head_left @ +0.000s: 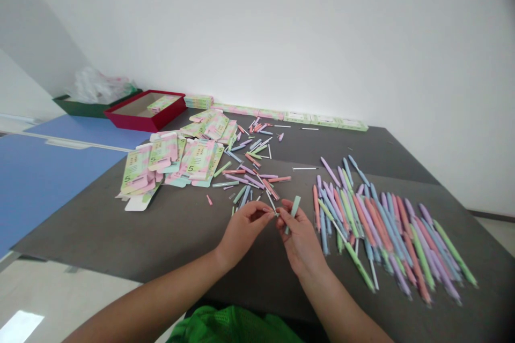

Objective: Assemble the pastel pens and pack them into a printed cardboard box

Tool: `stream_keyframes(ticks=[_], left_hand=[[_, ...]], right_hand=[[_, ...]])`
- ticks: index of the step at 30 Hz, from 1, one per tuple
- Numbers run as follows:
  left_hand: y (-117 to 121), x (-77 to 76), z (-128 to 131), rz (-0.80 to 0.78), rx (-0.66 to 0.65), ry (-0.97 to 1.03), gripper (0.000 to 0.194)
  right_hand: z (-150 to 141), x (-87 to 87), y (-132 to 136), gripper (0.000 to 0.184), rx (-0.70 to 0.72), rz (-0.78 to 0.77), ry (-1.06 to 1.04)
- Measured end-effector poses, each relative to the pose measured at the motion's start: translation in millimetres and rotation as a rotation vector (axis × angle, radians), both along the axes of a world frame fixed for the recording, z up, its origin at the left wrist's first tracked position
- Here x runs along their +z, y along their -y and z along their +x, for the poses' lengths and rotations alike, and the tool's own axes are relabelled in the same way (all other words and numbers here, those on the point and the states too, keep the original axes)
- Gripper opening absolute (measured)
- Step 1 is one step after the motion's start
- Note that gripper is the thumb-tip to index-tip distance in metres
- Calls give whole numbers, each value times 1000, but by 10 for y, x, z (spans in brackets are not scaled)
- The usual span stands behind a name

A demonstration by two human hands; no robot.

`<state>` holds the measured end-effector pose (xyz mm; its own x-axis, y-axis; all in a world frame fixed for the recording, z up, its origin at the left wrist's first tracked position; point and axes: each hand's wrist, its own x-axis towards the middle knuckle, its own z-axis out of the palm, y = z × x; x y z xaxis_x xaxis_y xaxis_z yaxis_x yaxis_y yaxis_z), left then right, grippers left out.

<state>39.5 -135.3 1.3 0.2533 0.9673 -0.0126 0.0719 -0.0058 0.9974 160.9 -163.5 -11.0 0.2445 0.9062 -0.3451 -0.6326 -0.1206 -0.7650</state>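
Note:
My left hand is closed in a pinch, its fingertips meeting my right hand's over the dark table. At the fingertips is the lower end of a thin white pen refill. My right hand is wrapped around a pale green pen barrel, which sticks up past the fingers. Just beyond the hands lies a loose heap of short pen parts in pink, purple, green and blue. To the right of my right hand, many pastel pens lie side by side, a few with white refills showing.
Flat printed cartons are piled on the left of the table. Behind them stand a red box and a green box holding clear plastic. A row of small packs lines the wall edge. Single refills lie mid-table.

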Motion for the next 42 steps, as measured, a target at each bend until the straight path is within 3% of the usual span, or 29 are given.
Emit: stream_keyframes(ticks=[14, 17, 21, 24, 27, 31, 35, 39, 42], left_hand=[[4, 37, 65, 10, 52, -60, 9], [-32, 40, 111, -130, 40, 103, 10], [-35, -3, 179, -432, -34, 417, 16], [-19, -36, 219, -564, -37, 538, 19], [-33, -40, 221, -590, -14, 593, 17], [-105, 20, 139, -564, 64, 609, 13], [-163, 107, 19, -492, 90, 588, 14], [-177, 152, -54, -461, 90, 575, 14], [-174, 170, -80, -447, 89, 564, 17]], right_hand=[[-65, -43, 33, 27, -32, 93, 147], [-50, -32, 53, 26, -54, 144, 337], [4, 26, 82, 24, -36, 161, 684], [31, 57, 85, 24, 5, 176, 813], [32, 43, 64, 26, -9, 163, 721], [59, 34, 9, 29, -25, 139, 299], [133, 91, -45, 27, 88, 81, -63], [153, 115, -51, 27, 140, 110, -113], [116, 83, -22, 28, 116, 164, 73]])
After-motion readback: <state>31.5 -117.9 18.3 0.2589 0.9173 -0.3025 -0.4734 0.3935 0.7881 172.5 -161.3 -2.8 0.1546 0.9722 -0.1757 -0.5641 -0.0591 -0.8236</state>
